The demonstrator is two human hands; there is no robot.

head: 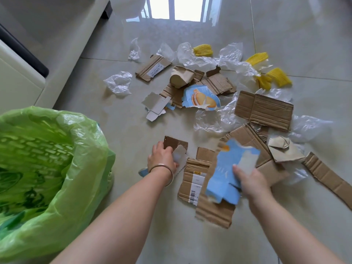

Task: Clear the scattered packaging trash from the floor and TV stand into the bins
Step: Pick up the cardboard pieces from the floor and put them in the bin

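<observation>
Collecting packaging scraps off the floor [133, 216] beside the green-lined bin [43, 168].
Right hand [251, 180] pinches a blue carton piece [226, 178]; left hand [162, 159], nearer the bin, holds a white scrap [179, 155] against brown cardboard [176, 142].

A glossy pale tiled floor [118, 187] fills the view, with dark grout lines crossing it. At its far edge a bright window or glass door [176, 7] throws a white reflection onto the tiles. Left of that reflection, a cream cabinet [17, 77] with a dark strip stands against the floor's edge.
</observation>
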